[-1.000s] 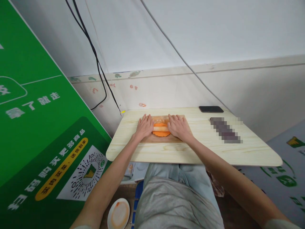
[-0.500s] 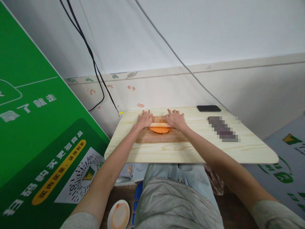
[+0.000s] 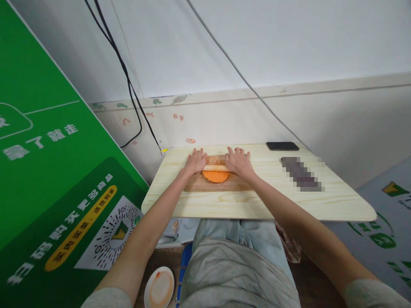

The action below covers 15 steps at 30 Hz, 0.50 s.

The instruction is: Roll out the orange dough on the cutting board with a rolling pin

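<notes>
Fingers (image 3: 201,153) extend past rolling pin (image 3: 216,168); orange dough (image 3: 216,176) on near side.

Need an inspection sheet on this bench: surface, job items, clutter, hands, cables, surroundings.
Surface: pale wood-grain table, brown board lying on it.
Job items: pale rolling pin crosswise over the board; flat orange dough-like sheet shows on its near side.
Clutter: black phone-like slab near the far edge; pixelated item beside it, unidentifiable.
Hands: left hand and right hand on opposite ends of the pin, fingers spread.
Cables: black cables and a grey cable run down the wall.
Surroundings: wall behind, green banner left, orange-stained plate below table level.
</notes>
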Available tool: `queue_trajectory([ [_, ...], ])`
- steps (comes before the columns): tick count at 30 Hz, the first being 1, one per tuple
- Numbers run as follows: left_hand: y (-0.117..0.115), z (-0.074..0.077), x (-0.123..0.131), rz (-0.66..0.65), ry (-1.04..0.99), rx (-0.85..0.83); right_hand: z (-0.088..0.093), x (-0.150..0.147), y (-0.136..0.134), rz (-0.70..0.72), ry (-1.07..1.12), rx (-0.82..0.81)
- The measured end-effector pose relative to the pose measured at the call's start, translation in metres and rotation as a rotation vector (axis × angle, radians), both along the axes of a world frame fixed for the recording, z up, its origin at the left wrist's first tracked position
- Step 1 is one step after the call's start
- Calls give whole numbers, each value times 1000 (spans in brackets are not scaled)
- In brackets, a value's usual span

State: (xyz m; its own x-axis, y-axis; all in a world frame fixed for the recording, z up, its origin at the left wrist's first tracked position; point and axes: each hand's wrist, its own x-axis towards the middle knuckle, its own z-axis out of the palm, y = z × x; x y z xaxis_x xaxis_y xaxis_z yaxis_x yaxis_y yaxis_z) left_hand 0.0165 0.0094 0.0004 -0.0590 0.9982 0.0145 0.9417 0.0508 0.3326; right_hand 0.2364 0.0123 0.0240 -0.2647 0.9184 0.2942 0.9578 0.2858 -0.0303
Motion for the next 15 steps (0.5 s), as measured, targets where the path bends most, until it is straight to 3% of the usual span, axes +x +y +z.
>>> queue_trajectory([
  [15,-68,-15,8,-66,188,235,-13,5,-63,39,-14,113],
])
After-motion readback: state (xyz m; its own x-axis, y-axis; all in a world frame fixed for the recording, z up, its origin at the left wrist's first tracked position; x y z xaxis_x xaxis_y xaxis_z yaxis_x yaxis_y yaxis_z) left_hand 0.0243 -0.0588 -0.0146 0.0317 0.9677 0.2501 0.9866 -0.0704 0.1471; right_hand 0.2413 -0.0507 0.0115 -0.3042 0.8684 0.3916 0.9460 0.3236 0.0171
